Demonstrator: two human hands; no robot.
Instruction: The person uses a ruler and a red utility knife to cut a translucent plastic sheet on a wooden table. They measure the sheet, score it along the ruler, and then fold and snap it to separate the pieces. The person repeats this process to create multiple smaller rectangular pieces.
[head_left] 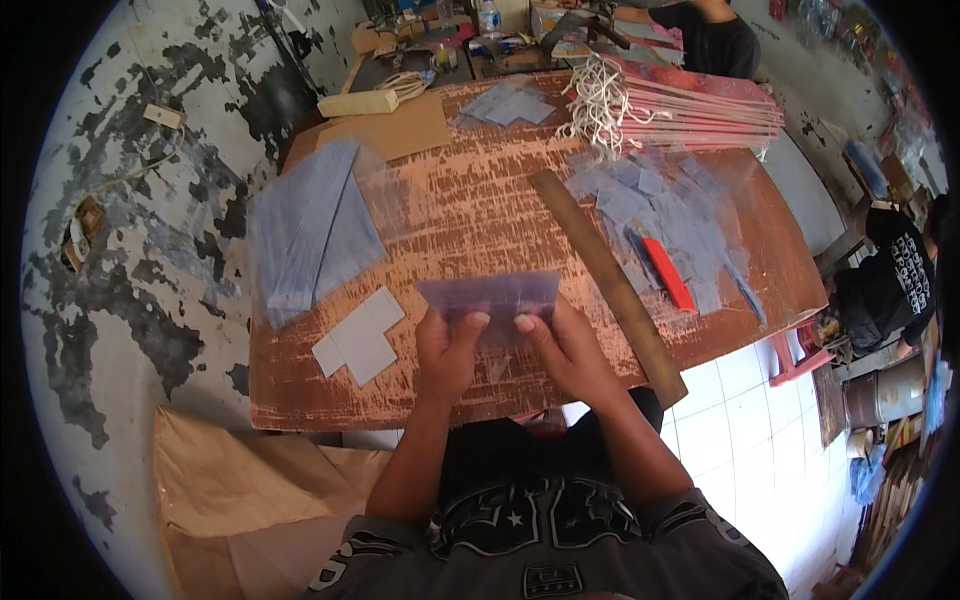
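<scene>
Over the near middle of the worn table, I hold a clear bluish plastic sheet (490,292) by its two sides. My left hand (449,352) closes on its left end with the thumb lying on top. On the right end my right hand (566,356) grips in the same way, thumb tip pointing inward. Whether it is one sheet or a thin stack I cannot tell. Left of my left hand lie white card pieces (360,338). A long flat brown strip (605,270) runs diagonally to the right of my right hand.
Long plastic sheets (318,235) lie at the table's left. At right, loose plastic pieces (640,195) surround a red-handled tool (668,275). Farther back are red bags with white cords (690,105), cardboard (390,130) and more plastic pieces (507,103). Other people are beyond the table and at right.
</scene>
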